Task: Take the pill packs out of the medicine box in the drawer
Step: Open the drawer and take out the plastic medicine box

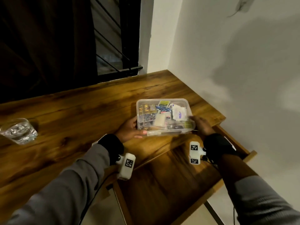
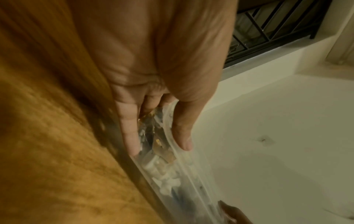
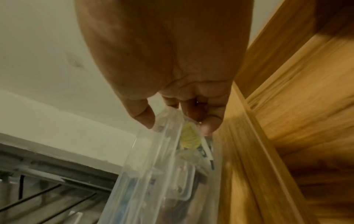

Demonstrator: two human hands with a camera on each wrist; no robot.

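Note:
A clear plastic medicine box (image 1: 164, 116) with its lid on sits at or just above the front edge of the wooden table (image 1: 73, 120), above the open drawer (image 1: 170, 179). Pill packs (image 1: 146, 109) and sachets show through the lid. My left hand (image 1: 129, 129) grips the box's left end, thumb on the lid and fingers under it (image 2: 157, 125). My right hand (image 1: 200, 125) grips the right end, thumb on top and fingers curled below (image 3: 178, 121). The box (image 2: 172, 166) is blurred in both wrist views (image 3: 162, 174).
A glass of water (image 1: 19, 130) stands at the table's left. A white wall (image 1: 243, 70) borders the right side, a barred window (image 1: 112, 38) the back. The drawer's bottom shows nothing in it; its right wall (image 1: 235, 140) lies beside my right wrist.

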